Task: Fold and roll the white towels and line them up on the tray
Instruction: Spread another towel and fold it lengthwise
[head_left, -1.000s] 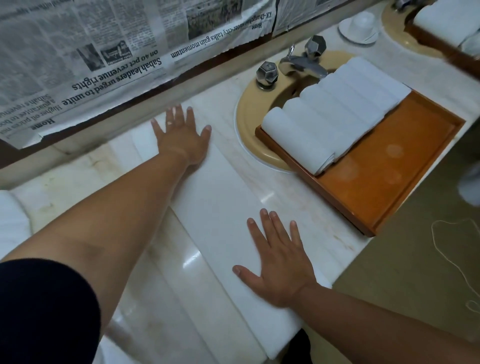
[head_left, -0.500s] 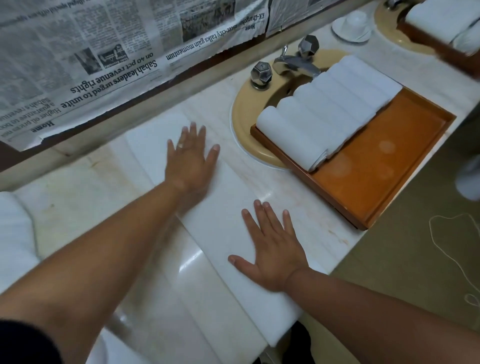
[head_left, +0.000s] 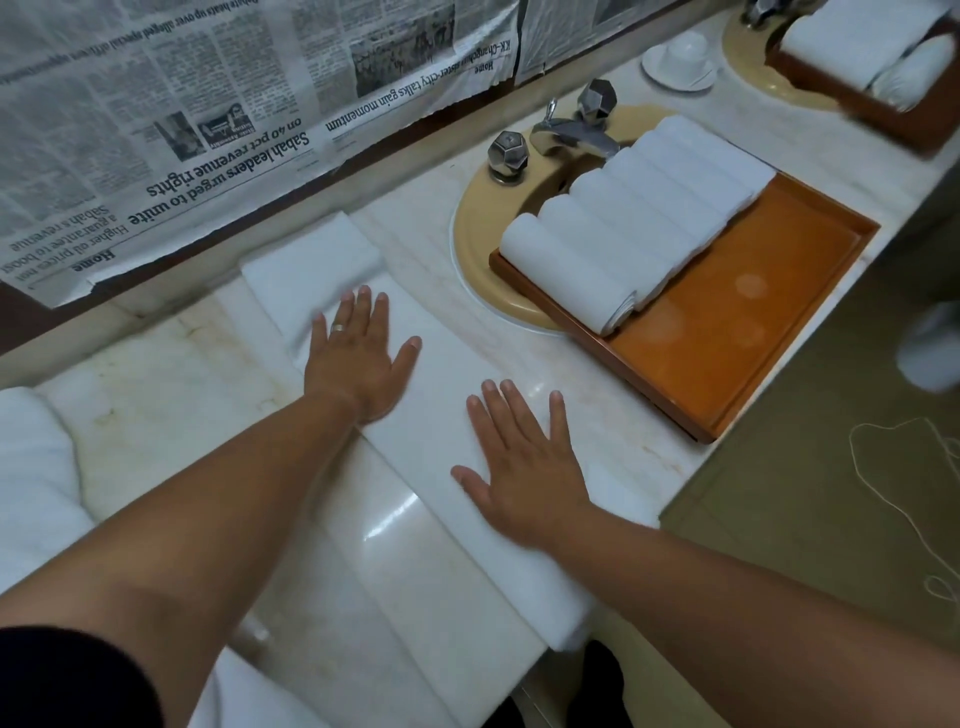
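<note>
A long white towel, folded into a narrow strip, lies flat on the marble counter from the back wall to the front edge. My left hand presses flat on its middle with straight, spread fingers. Nearer the front edge, my right hand also lies flat on the strip, fingers spread. To the right, a brown wooden tray sits over the sink and holds several rolled white towels lined up along its far side.
A beige sink with a chrome tap lies under the tray. Newspaper covers the wall behind. A pile of white towels sits at the left. A cup on a saucer and a second tray stand far right.
My left hand has slid along the towel from its far end toward me, to the middle. My right hand stays flat on the near part.
</note>
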